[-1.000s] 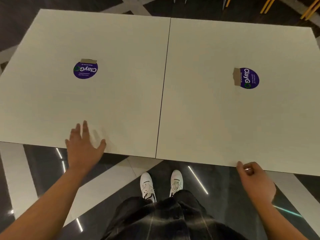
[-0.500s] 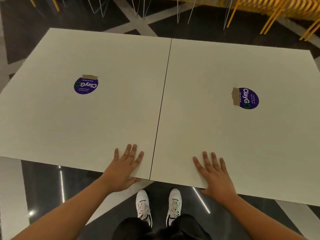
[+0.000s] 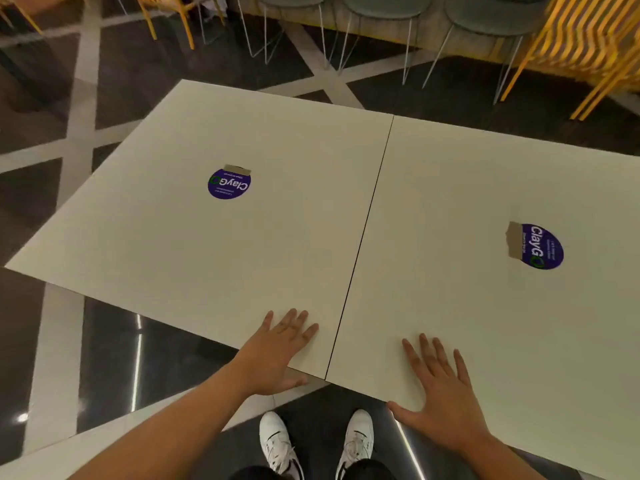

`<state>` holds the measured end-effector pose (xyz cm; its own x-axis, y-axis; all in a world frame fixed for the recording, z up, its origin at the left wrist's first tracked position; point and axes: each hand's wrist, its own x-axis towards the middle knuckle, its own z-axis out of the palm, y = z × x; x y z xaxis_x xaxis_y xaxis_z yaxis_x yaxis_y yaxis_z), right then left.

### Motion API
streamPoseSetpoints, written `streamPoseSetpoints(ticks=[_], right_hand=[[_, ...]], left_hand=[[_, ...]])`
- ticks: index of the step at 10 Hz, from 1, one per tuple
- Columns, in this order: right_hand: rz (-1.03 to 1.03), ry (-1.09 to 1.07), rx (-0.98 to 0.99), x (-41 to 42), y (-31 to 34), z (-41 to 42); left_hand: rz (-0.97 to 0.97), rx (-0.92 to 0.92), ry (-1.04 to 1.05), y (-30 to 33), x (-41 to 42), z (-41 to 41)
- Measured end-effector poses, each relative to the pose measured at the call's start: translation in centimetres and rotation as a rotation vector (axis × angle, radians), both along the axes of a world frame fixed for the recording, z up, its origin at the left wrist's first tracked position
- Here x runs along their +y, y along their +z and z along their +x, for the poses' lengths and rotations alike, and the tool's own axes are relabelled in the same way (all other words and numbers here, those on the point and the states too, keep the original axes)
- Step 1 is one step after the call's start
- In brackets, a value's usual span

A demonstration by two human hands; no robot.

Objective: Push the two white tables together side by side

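Two white surfaces sit side by side with only a thin dark line between them. The left grip point(image 3: 277, 348) lies flat with straight fingers on the left surface point(image 3: 173, 244), just left of the line. The right grip point(image 3: 440, 393) lies flat on the right surface point(image 3: 467, 306), just right of it. A round purple sticker point(image 3: 229, 183) sits far ahead of the left grip. White shoes point(image 3: 277, 441) stand below, between the grips.

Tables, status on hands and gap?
Left hand flat on left table, right hand flat on right table. Edges meet, thin seam. Nothing between.
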<state>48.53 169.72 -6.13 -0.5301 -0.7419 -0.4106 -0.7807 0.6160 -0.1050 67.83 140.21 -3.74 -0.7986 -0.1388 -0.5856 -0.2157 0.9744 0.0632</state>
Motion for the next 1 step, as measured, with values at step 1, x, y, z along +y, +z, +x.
streamPoseSetpoints(ticks=[1], right_hand=[[-0.112, 0.103, -0.069, -4.18, 1.72, 0.83]], left_hand=[[0.019, 0.039, 0.04, 0.71, -0.96, 2.65]])
